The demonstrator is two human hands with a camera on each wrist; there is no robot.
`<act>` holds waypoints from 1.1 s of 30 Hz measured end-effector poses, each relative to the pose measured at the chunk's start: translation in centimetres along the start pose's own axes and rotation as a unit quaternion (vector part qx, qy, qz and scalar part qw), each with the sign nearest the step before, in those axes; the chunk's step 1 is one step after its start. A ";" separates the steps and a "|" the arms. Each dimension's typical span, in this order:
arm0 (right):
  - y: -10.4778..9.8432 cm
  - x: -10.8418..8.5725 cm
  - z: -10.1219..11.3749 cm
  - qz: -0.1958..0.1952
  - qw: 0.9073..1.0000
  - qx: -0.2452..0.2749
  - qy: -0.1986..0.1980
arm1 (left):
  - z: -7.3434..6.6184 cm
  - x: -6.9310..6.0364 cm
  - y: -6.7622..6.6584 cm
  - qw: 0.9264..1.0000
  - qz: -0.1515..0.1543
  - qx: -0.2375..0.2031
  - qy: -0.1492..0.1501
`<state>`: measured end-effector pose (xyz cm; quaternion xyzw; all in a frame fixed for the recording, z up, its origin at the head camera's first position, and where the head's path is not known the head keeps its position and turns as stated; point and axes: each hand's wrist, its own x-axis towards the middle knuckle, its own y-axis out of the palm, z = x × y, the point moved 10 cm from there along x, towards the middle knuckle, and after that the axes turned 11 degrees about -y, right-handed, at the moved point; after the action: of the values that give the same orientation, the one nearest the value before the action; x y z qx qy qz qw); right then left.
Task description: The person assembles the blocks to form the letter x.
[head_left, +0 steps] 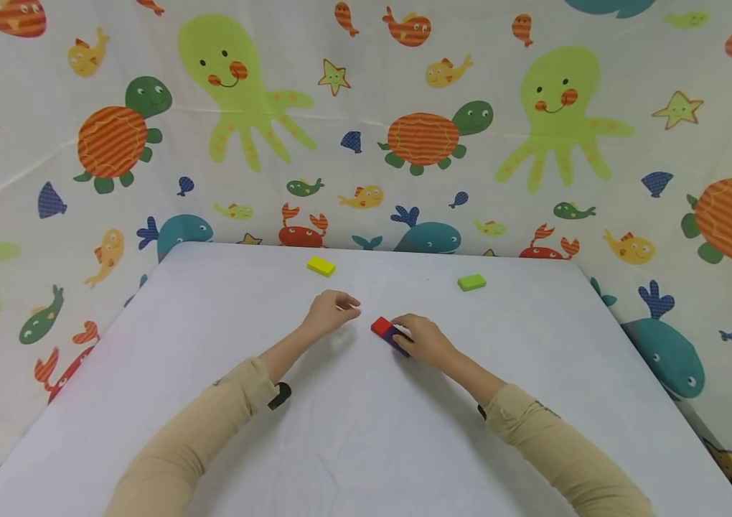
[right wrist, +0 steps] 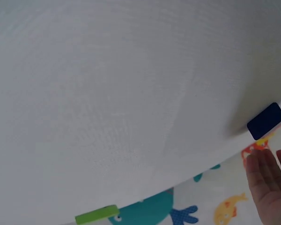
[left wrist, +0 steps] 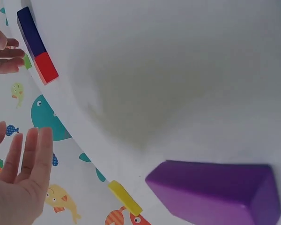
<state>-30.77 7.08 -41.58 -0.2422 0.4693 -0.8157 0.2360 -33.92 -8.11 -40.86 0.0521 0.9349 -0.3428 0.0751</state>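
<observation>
My left hand hovers over the white table, left of the blocks, with its fingers loosely extended and nothing in them. In the left wrist view this hand has its fingers spread upward. A red block lies end to end with a dark blue block, touching it. Beside the dark blue block is my right hand, which partly covers it in the head view. The right wrist view shows straight right-hand fingers close to the dark blue block, with a gap between.
A yellow block lies near the back edge of the table, and a green block lies back right. A purple block appears large in the left wrist view; the head view does not show it. Behind hangs a sea-animal cloth.
</observation>
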 end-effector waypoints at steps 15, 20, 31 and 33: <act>1.5 -0.6 2.0 0.100 0.986 -0.066 -0.115 | 0.9 -4.8 -2.2 0.993 -0.045 0.094 0.049; 1.7 -0.8 1.8 0.114 0.983 -0.074 -0.122 | 1.0 -6.1 -2.7 0.985 -0.064 0.144 0.071; 2.8 -0.8 0.8 0.161 0.976 -0.086 -0.117 | 3.0 -8.5 -4.1 0.963 -0.113 0.226 0.089; 2.8 -0.8 0.6 0.160 0.977 -0.087 -0.113 | 3.5 -8.8 -4.6 0.960 -0.124 0.232 0.090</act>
<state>-29.35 5.88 -43.92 -0.2742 0.5411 -0.6910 0.3932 -25.60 -14.27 -38.99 -0.0181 0.8315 -0.5513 -0.0663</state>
